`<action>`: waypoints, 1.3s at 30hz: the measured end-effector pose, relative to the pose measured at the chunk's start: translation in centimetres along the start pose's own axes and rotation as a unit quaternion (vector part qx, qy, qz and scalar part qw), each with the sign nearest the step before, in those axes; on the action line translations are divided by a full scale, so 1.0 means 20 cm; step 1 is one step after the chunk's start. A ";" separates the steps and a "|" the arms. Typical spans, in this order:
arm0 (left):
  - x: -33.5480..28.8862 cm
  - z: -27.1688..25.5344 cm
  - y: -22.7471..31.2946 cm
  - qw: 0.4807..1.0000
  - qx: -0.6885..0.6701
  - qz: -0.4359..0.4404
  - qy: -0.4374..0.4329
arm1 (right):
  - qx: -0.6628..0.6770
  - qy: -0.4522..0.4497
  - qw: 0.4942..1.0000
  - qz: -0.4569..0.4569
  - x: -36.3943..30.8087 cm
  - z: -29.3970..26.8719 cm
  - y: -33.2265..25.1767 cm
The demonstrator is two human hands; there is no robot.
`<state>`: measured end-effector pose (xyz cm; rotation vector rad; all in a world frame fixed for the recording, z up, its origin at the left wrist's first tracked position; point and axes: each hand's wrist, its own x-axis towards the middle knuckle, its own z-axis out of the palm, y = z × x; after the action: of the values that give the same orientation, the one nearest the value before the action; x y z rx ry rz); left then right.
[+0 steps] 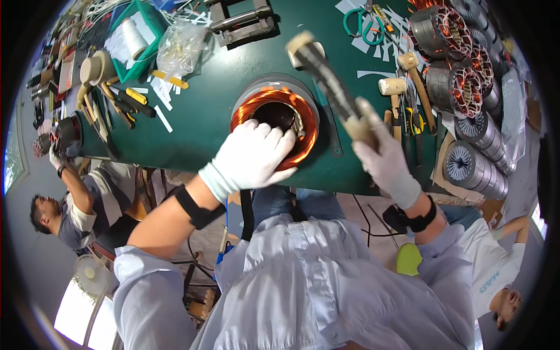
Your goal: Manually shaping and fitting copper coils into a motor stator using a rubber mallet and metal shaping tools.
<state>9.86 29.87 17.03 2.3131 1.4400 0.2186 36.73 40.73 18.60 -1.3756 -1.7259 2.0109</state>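
Observation:
A motor stator (265, 81) stands on the green table in front of me, a thick ring of copper winding (307, 149) around its dark bore. My left hand (256, 151), in a white glove, lies over the near-left part of this ring. Its fingers curl over the inner edge and the thumb lies along the near side; the fingertips are partly hidden in the bore. My right hand (382, 151), also gloved, grips a mallet (326, 73) by its pale lower end, raised to the right of the stator. The mallet has a dark wrapped shaft and pale far end, slightly blurred.
Wooden mallets (392, 87) and pliers (416, 121) lie at right, beside stacked stators (449, 87) and bare cores (475, 166). Green-handled scissors (364, 26) lie beyond. A metal fixture (242, 23) sits at the back, a green tray (153, 49) at left. Co-workers (87, 204) flank me.

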 end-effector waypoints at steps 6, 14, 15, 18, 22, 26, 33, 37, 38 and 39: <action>-0.09 0.03 0.48 0.984 -0.175 -0.019 0.024 | -0.293 -0.010 0.897 -0.332 -0.05 0.05 -0.27; -0.26 0.14 0.51 0.975 -0.217 0.037 0.041 | -0.471 -0.184 0.798 -0.328 -0.09 0.25 -0.22; -0.27 0.17 0.51 0.973 -0.212 0.051 0.081 | -0.490 -0.185 0.787 -0.327 -0.08 0.25 -0.19; -0.25 0.20 0.50 0.977 -0.179 0.069 0.089 | -0.504 -0.165 0.828 -0.183 -0.01 0.27 -0.26; -0.15 -0.01 0.40 0.979 -0.190 0.058 0.050 | -0.452 -0.146 0.797 -0.373 0.03 0.10 -0.27; 0.01 0.03 0.27 0.929 -0.118 -0.194 0.292 | -0.519 -0.058 0.775 -0.356 0.25 -0.12 -0.20; 0.12 0.19 0.29 0.957 0.018 -0.260 0.130 | -0.292 -0.098 0.891 -0.334 0.35 -0.13 -0.04; 0.12 0.18 0.25 0.967 0.016 -0.233 0.104 | -0.368 -0.096 0.869 -0.317 0.42 -0.31 0.07; 0.11 0.20 0.23 0.969 0.015 -0.227 0.098 | -0.237 -0.081 0.938 -0.241 0.44 -0.26 -0.05; 0.08 0.19 0.25 0.970 0.013 -0.227 0.088 | -0.007 -0.029 0.992 -0.119 0.43 -0.24 -0.09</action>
<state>15.96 28.43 15.56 1.9515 2.0227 0.2763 34.46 50.16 16.04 -1.0653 -1.8326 1.9276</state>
